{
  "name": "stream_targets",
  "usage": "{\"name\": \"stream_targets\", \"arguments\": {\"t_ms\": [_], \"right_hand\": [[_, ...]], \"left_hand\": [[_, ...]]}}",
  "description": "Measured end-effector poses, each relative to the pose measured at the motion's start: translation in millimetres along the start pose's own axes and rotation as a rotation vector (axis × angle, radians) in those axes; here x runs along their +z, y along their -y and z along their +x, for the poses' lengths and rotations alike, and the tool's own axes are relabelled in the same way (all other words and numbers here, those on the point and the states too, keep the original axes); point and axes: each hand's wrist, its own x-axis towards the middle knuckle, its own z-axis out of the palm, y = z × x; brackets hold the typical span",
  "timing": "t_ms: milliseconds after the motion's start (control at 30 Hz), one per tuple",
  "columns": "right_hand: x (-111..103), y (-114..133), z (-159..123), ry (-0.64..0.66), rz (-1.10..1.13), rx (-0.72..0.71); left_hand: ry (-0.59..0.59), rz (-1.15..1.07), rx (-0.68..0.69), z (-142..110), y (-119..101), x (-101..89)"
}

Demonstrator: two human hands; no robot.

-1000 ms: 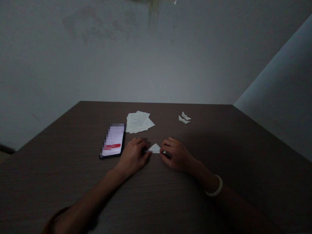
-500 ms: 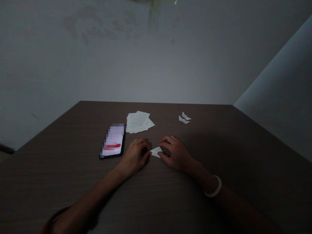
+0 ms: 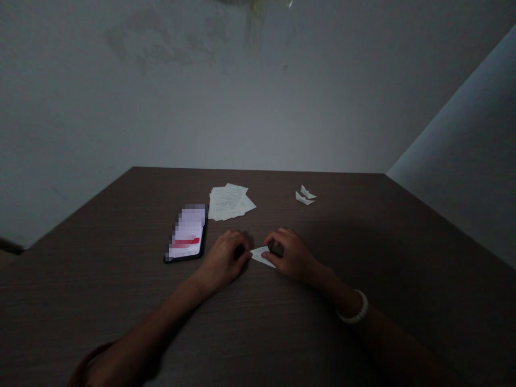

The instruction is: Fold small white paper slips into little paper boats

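Observation:
A small folded piece of white paper (image 3: 260,253), roughly triangular and faintly printed, is held low over the table between my two hands. My left hand (image 3: 226,257) pinches its left corner between thumb and fingertips. From the other side, my right hand (image 3: 292,255) grips the right part, with the thumb on the near face and the fingers curled behind. My right fingers hide part of the paper. A pale beaded bracelet circles my right wrist.
Left of my hands lies a phone (image 3: 187,234) with a lit screen. A loose pile of printed paper sheets (image 3: 229,201) is behind it. Two small folded paper boats (image 3: 305,198) sit farther back, right of centre. The brown table (image 3: 258,333) meets a stained wall (image 3: 258,107).
The folded paper has turned slightly, its lower corner now reaching farther right under my right thumb. My hands have shifted only a little; the phone, sheets and boats stay put.

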Motion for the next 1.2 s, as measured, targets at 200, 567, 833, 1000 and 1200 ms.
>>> {"name": "stream_targets", "arguments": {"t_ms": [200, 567, 833, 1000, 1200], "right_hand": [[-1.1, 0.2, 0.3, -0.003, 0.086, -0.039], [-3.6, 0.9, -0.6, -0.008, 0.074, -0.174], [-1.3, -1.6, -1.9, 0.002, 0.054, -0.070], [-2.2, -1.8, -0.6, 0.009, -0.029, -0.105], [-5.0, -0.7, -0.8, 0.137, -0.165, -0.301]], "left_hand": [[-0.018, -0.006, -0.050, -2.2, -3.5, -1.1], [0.094, -0.067, -0.107, 1.6, -10.5, -9.0], [0.087, -0.084, -0.204, 2.2, -7.1, -5.6], [0.058, -0.016, -0.220, 3.0, -5.6, -2.2], [0.041, 0.010, -0.182, 3.1, -6.4, -1.7]]}}
